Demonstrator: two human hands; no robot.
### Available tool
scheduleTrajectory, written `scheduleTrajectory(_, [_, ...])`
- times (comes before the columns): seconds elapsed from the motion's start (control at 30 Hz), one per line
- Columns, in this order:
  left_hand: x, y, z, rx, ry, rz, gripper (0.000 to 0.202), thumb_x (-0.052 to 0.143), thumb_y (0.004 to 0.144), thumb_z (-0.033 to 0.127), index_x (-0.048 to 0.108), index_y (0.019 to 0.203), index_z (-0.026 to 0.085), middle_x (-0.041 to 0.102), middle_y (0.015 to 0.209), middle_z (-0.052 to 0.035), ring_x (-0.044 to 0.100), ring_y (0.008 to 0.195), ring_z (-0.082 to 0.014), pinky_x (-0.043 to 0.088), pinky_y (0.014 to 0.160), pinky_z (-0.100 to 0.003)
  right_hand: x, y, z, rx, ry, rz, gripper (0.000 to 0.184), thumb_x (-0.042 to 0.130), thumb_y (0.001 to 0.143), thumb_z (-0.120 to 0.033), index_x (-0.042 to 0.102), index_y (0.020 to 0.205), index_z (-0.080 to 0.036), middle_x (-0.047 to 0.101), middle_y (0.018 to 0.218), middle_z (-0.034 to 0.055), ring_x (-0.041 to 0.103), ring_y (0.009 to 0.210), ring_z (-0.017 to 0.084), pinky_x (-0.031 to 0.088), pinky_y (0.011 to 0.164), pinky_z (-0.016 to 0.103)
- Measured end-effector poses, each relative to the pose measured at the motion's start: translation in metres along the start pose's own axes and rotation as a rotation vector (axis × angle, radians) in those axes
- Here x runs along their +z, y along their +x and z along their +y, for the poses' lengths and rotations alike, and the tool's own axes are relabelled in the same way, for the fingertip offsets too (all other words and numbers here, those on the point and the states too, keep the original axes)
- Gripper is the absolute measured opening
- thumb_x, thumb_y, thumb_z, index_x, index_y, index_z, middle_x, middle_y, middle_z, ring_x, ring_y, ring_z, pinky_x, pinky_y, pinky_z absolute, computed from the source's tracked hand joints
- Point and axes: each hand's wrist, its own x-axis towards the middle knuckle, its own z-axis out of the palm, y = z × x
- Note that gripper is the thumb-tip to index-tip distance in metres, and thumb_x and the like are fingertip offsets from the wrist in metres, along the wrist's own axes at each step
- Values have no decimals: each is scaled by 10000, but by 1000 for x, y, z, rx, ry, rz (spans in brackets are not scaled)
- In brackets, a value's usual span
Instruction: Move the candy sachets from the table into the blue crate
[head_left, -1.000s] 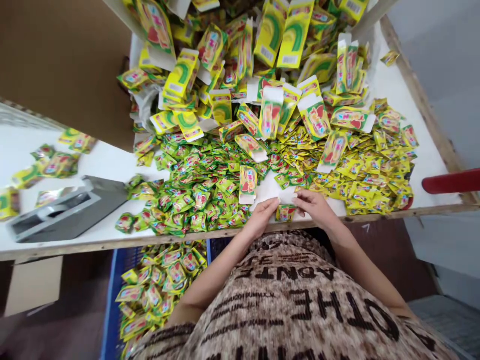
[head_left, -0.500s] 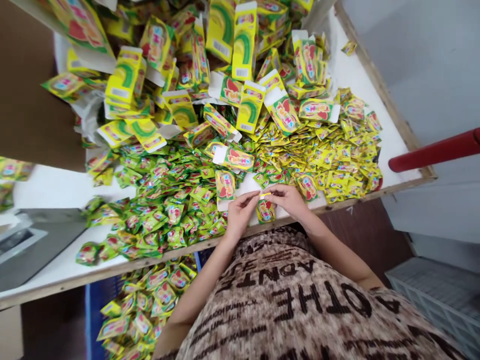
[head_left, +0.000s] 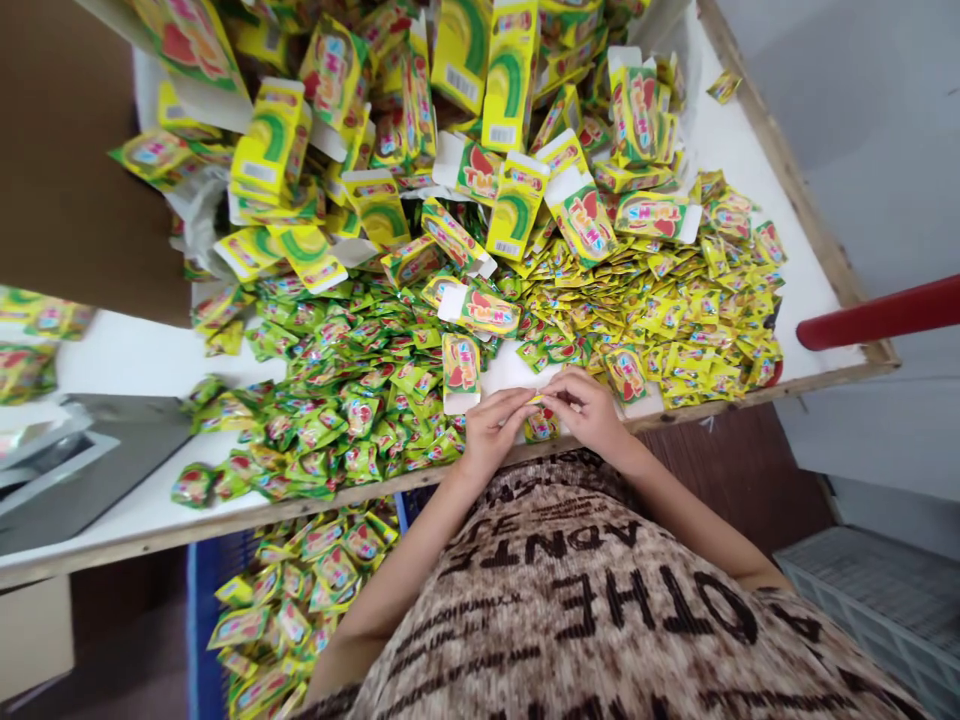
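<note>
At the table's front edge, my left hand [head_left: 493, 428] and my right hand [head_left: 591, 412] meet, fingertips pinched on the upper end of a small yellow-green candy box [head_left: 541, 427]. A yellow edge shows between the fingertips; the fingers cover much of the box. Left of my hands lies another candy box [head_left: 460, 368] with a white flap at its lower end. To the right rests a printed yellow-green packet [head_left: 625, 372]. Green candy sachets [head_left: 360, 400] are heaped on the left side, flat yellow sachets [head_left: 660, 300] on the right.
Many cardboard boxes [head_left: 510, 205], some with flaps up, pile at the back. A wooden rim [head_left: 795, 180] edges the white table. A red pole [head_left: 877, 318] juts in from the right. Below the table stands a blue crate [head_left: 206, 620] of filled boxes.
The camera view has shifted, so the scene sits slightly farther right. My fingers have drawn together over the box's upper end, and its white flap part shows less.
</note>
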Motion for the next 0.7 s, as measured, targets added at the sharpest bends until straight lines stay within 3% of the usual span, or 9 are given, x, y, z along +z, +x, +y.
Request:
scheduleTrajectory(0.13, [1, 0, -1, 10, -45, 1, 226, 712, 817, 235, 743, 1040, 244, 739, 997, -67, 693, 908, -179, 557, 833, -314, 0, 2, -4, 43, -18, -32, 143, 631, 846, -329, 697, 838, -202, 624, 797, 43, 584, 724, 171, 485, 644, 302])
scheduleTrajectory(0.33, [6, 1, -1, -119, -111, 3, 247, 711, 819, 258, 735, 1062, 223, 731, 985, -70, 676, 861, -164, 534, 765, -274, 0, 14, -1, 171, 0, -36, 139, 675, 790, -327, 683, 734, -200, 617, 730, 24, 587, 651, 157, 483, 577, 279])
scheduleTrajectory(0.5, [6, 2, 2, -120, -159, 3, 207, 698, 829, 269, 747, 1025, 226, 730, 984, -71, 677, 887, -171, 543, 797, -292, 0, 13, -1, 58, -33, -41, 163, 672, 815, -346, 678, 732, -206, 642, 743, 34, 597, 706, 172, 495, 674, 315])
scheduleTrajectory(0.7, [6, -6, -4, -96, -82, -43, 224, 690, 834, 282, 737, 1043, 216, 729, 1023, -82, 682, 936, -193, 548, 840, -323, 2, -12, 5, -83, -61, 15, 133, 587, 902, -288, 696, 867, -221, 648, 950, 71, 616, 924, 191, 501, 844, 362])
